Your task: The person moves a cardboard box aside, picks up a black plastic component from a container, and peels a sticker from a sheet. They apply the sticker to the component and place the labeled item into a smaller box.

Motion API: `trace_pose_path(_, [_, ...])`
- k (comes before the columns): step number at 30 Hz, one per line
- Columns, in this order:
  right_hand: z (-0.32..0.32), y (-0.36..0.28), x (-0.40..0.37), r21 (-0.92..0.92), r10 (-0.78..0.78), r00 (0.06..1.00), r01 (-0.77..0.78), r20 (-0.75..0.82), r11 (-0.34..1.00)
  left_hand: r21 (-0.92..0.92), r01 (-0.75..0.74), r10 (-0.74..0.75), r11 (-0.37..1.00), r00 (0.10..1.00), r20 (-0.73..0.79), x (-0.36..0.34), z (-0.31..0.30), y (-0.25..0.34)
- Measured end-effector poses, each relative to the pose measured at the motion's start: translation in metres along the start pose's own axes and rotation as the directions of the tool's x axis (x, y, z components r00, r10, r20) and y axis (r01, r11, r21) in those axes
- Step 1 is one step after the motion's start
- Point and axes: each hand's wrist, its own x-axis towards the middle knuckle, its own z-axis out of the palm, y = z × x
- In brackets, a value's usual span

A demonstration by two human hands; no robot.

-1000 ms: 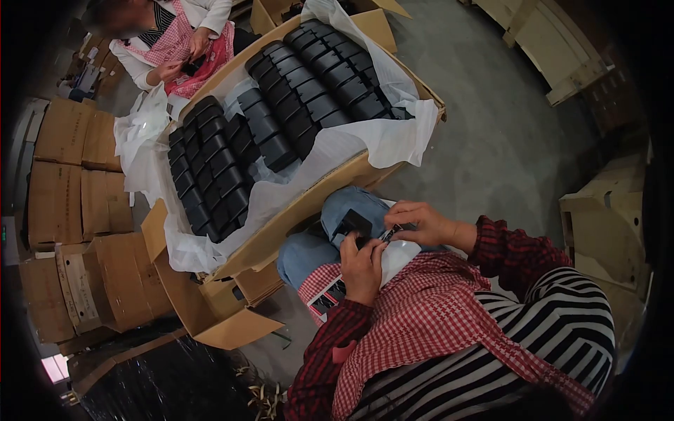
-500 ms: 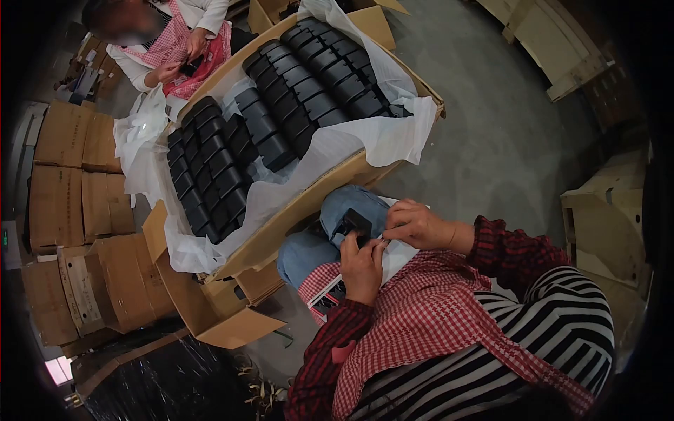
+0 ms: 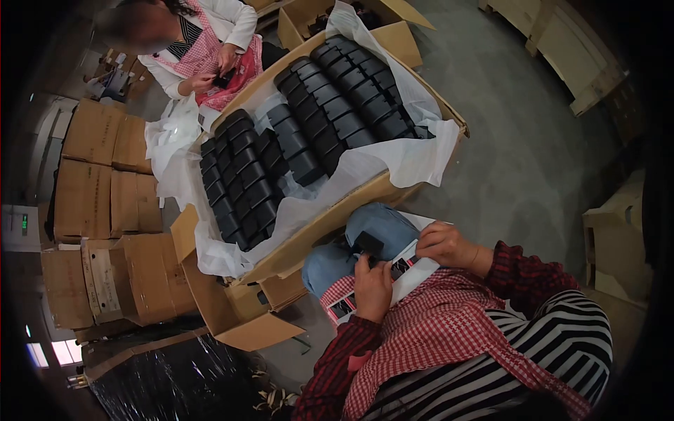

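My left hand is closed on a small black part, held above my jeans-covered lap. To its right, my right hand has its fingers pinched together at the edge of a white sheet with dark printed patches; what the fingertips hold is too small to make out. The sheet lies across my lap on the red checked apron. Beyond my knees stands a large open carton lined with white foam wrap, holding several rows of black plastic parts.
Across the carton, a co-worker's hands hold a small dark item. Stacked cardboard boxes stand at the left. An open box sits beside my knees, and black-wrapped goods lie below it. Wooden crates are on the right.
The view has shifted, so the scene appears farther right and lower. My right hand has moved away from my left hand, and more of the white sheet's printed patches shows between them.
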Motion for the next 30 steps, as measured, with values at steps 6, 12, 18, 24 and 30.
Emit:
trace_pose_path(6, [-0.014, -0.007, -0.008, 0.134, -0.01, 0.999, 0.003, 0.05, 0.991, 0.033, 0.03, -0.029, 0.999, 0.999, -0.025, -0.006, 0.005, -0.009])
trace_pose_path(12, [-0.055, -0.024, 0.026, 0.427, 0.327, 0.945, -0.299, 0.008, 0.853, -0.168, 0.112, -0.129, 0.979, 0.987, -0.094, -0.001, -0.014, -0.009])
trace_pose_path(18, [-0.031, -0.049, 0.1, 0.475, 0.245, 0.969, -0.236, 0.043, 0.848, -0.681, 0.169, -0.305, 0.713, 0.949, -0.084, 0.009, -0.07, 0.015])
trace_pose_path(24, [-0.001, -0.076, 0.152, 0.543, 0.162, 0.971, -0.233, 0.175, 0.807, -0.887, 0.211, -0.394, 0.411, 0.918, 0.036, -0.003, -0.101, 0.032])
trace_pose_path(30, [0.006, -0.087, 0.165, 0.423, 0.155, 0.944, -0.273, 0.292, 0.864, -0.898, 0.247, -0.373, 0.363, 0.922, 0.103, -0.007, -0.109, 0.028])
